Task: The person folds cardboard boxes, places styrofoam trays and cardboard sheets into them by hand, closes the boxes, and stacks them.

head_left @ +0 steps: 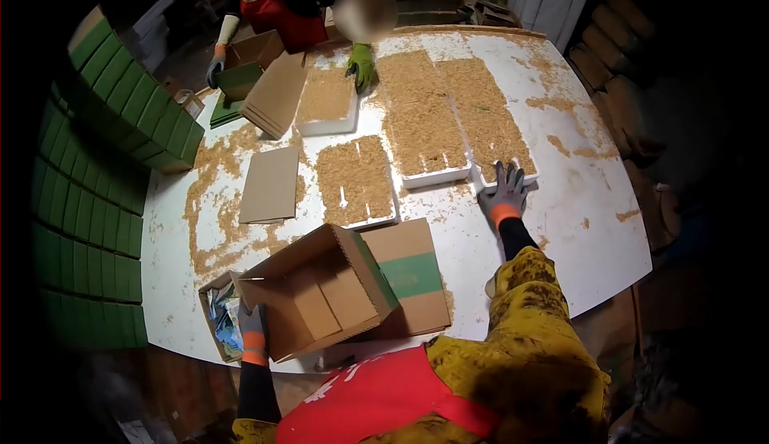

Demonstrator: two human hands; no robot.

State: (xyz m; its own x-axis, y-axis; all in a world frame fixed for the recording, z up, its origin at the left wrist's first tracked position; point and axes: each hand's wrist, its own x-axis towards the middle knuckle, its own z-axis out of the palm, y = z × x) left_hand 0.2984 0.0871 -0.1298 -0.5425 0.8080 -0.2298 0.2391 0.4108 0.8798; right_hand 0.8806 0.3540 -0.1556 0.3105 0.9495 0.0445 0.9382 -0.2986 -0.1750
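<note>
An open cardboard box [320,300] tilts at the near edge of the table, its inside facing up and left. My left hand [252,324], in a grey glove with an orange cuff, grips the box's left wall; part of its fingers is hidden. Farther right, my right hand [505,191] lies with fingers spread on the near end of a white foam tray [485,115] filled with tan, sawdust-like flakes. Beside it is a second long filled tray [424,115], and a shorter one [354,175] sits nearer the box.
A small box of colourful packets [224,320] stands left of my left hand. Flattened cardboard [412,276] lies under the open box, and a sheet [270,185] lies beyond. Green boxes [88,228] are stacked at left. Across the table, a co-worker's gloved hand [362,66] touches another tray [327,99].
</note>
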